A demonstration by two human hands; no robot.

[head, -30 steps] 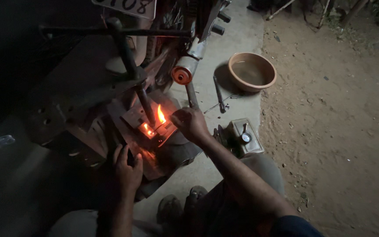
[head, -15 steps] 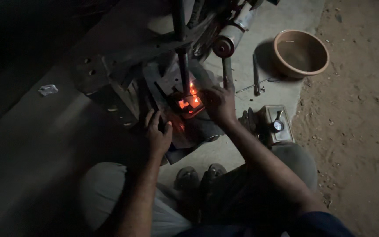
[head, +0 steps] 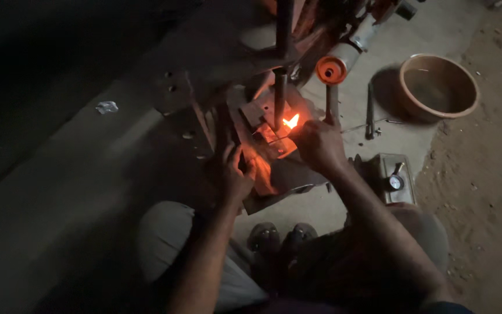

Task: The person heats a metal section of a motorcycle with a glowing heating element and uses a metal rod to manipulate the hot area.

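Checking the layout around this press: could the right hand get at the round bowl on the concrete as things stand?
Probably yes. The right hand is at the glowing workpiece, and the bowl lies on the same side with bare concrete between them; only a thin metal rod lies on the way, flat.

Outdoor metal workshop: press machine (head: 274, 75), flame (head: 290, 121) (dirt ground).

A bowl (head: 438, 86) stands right of the machine (head: 274, 87), gauge box (head: 391, 177) nearer.

Orange flame (head: 290, 121), orange-capped white roller (head: 344, 58), tan bowl (head: 438, 87), grey floor (head: 59, 192).
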